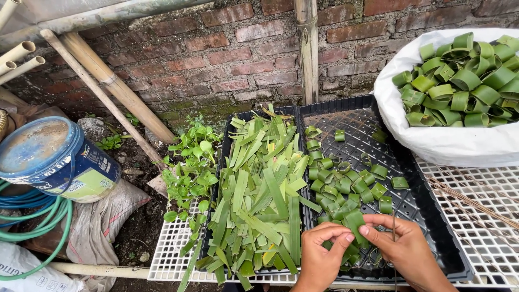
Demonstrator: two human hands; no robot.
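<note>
over the near edge of the right black tray [432, 238] i see both hands meeting. left hand [320, 254] has fingers curled, thumb and forefinger pinched on a green leaf strip [354, 220]. right hand [403, 246] pinches the same strip from the other side, fingertips [365, 230] nearly touching the left ones. strip is bent between them, just above the tray floor, near its front left corner.

behind the hands, a loose pile of leaf rings [346, 184] covers the left half of that tray, a few strays toward its far edge. left black tray [227, 140] sits touching it, packed with flat cut leaf strips [259, 200] lying lengthwise. both trays rest on a white plastic grid [486, 216].

at the far right corner of the grid, a white sack [432, 135] holds more leaf rings, heaped to the brim. off the grid's left edge: small weeds [192, 167], a blue bucket [57, 159] on its side, green hose [32, 227], bamboo poles [108, 81] leaning on a brick wall [243, 54].
</note>
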